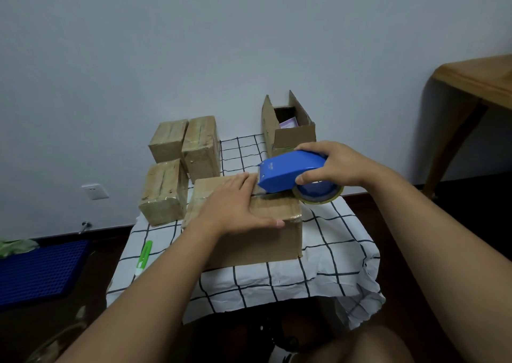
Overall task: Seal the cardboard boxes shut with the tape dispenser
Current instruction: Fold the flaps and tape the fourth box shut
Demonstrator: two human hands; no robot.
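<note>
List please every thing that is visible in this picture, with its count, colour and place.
sealed boxes: 3, brown, taped, table's left rear
box being sealed: 1, brown, table centre
open box: 1, brown, right rear
tape dispenser: 1, blue, on centre box's top
cloth: 1, white with black grid, covers table
cutter: 1, green and white, cloth's left edge
crate: 1, blue, floor left
wooden table: 1, right
socket: 1, white, wall
hands: left presses centre box; right grips dispenser

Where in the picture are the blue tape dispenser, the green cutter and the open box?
blue tape dispenser (288,172), head view, on its blue casing.
green cutter (144,256), head view, mid-handle.
open box (293,138), head view, on its near front wall.
</note>
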